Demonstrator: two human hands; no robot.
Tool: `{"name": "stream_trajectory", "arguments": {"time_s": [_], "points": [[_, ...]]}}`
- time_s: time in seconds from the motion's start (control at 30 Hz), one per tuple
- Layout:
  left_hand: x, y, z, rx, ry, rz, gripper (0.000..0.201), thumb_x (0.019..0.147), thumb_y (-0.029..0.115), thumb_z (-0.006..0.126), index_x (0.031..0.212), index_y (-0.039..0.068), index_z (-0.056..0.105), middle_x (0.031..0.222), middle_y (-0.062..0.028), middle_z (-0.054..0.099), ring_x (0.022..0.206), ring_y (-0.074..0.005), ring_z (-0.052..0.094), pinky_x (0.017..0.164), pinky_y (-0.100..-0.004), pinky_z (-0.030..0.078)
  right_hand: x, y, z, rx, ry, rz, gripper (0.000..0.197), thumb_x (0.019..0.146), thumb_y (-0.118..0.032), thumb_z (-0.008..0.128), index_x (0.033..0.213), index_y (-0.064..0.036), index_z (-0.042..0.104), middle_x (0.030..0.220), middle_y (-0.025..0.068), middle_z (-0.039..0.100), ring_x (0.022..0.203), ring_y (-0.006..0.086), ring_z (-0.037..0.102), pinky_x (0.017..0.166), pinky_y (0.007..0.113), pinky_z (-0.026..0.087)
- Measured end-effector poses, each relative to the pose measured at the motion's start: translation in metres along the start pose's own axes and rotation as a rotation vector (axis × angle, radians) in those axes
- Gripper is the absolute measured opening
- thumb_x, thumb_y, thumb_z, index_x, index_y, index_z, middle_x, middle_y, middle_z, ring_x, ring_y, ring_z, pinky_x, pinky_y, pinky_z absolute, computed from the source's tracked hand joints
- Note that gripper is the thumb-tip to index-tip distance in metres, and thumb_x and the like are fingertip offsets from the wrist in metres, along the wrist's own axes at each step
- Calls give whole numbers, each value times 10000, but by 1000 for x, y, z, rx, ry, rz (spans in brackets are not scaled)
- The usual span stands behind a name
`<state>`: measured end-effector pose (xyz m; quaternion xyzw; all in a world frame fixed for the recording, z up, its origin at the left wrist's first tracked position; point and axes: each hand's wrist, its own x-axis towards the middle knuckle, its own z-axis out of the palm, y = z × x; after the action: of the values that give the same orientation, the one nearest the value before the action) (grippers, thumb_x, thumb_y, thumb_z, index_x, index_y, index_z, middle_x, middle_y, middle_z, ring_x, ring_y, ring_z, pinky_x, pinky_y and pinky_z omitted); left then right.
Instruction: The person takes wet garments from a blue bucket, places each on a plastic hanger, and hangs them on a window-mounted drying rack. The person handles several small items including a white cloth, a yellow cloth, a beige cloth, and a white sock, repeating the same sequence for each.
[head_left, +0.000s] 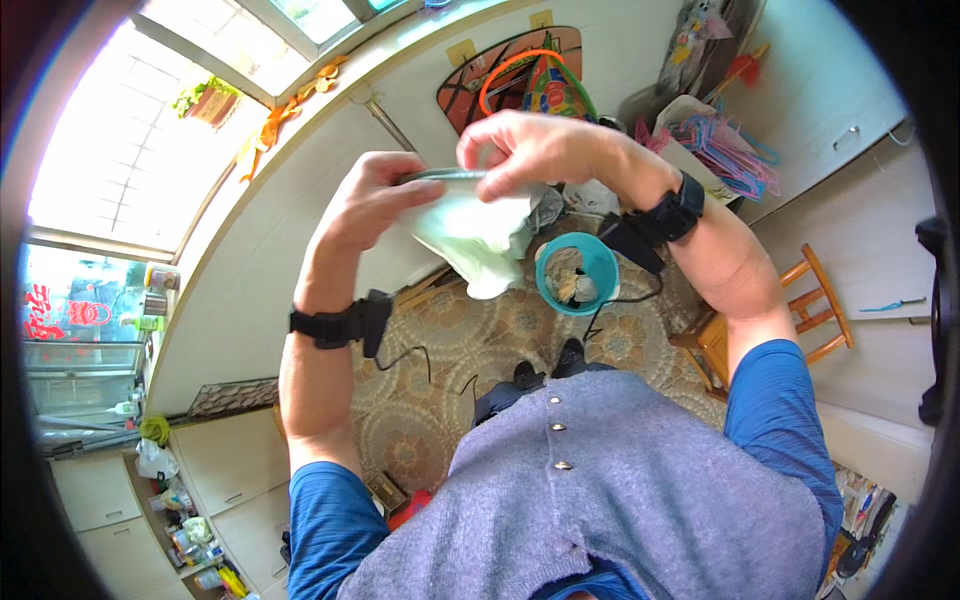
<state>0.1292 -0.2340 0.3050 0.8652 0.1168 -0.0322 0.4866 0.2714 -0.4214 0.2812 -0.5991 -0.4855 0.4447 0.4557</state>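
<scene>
A person in a grey buttoned cardigan (620,480) over blue sleeves lifts both hands in front of the body, a pale cloth (470,245) stretched between them. The left hand (370,198) grips the cloth at the left end of its grey-green upper edge, thumb laid along the band. The right hand (535,150), blurred, curls at the other end, fingertips against the edge; whether they pinch it firmly cannot be told. The cloth hangs in loose folds above the floor. Black straps circle both wrists, each bearing a dark block with a thin cable.

Just beyond the cloth, to its right, a turquoise bucket (604,260) on the patterned floor (430,425) holds crumpled beige and grey fabric (566,272). Nearer the body, two dark shoes (571,357) stand close together. A wooden chair (825,300) stands at right, near the bent right arm.

Against the far wall, an orange ring (487,88) arcs before a reddish board (462,92) with dark lines. Farther right lies a heap of pink and blue hangers (728,158). At upper left, a potted plant (208,103) sits by a bright window (100,140). Pale cabinets (225,455) fill the lower left, beside shelves of bottles and bags.
</scene>
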Motion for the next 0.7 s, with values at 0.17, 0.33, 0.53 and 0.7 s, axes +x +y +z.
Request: {"name": "stream_trajectory", "arguments": {"time_s": [0.17, 0.33, 0.53, 0.7], "points": [[-20, -12, -31, -143, -197, 166, 204, 806, 206, 719, 842, 8, 684, 662, 36, 590, 569, -55, 503, 503, -212, 384, -24, 55, 16, -120, -210, 20, 256, 719, -109, 713, 924, 34, 659, 768, 0, 663, 704, 86, 574, 666, 261, 486], [-43, -3, -88, -743, -520, 385, 155, 859, 139, 644, 943, 10, 659, 771, -22, 598, 698, -102, 560, 621, -243, 444, -39, 90, 45, -205, -237, 241, 241, 791, -174, 666, 926, 23, 647, 755, -34, 618, 700, 79, 537, 618, 280, 471], [-97, -24, -128, -151, -308, 182, 245, 843, 192, 666, 717, 13, 557, 682, 30, 502, 629, -64, 461, 567, -248, 378, -72, 56, 4, -764, 5, 356, 520, 770, -493, 657, 941, -2, 665, 769, 148, 656, 683, 233, 604, 646, 374, 492], [-116, -30, -120, 470, -219, -46, 169, 857, 142, 682, 845, -2, 594, 739, 9, 553, 649, -57, 449, 539, -251, 362, -63, 6, -33, -1032, 453, 45, 318, 874, -312, 551, 981, -15, 591, 828, 199, 638, 792, 386, 615, 723, 440, 478]]}}
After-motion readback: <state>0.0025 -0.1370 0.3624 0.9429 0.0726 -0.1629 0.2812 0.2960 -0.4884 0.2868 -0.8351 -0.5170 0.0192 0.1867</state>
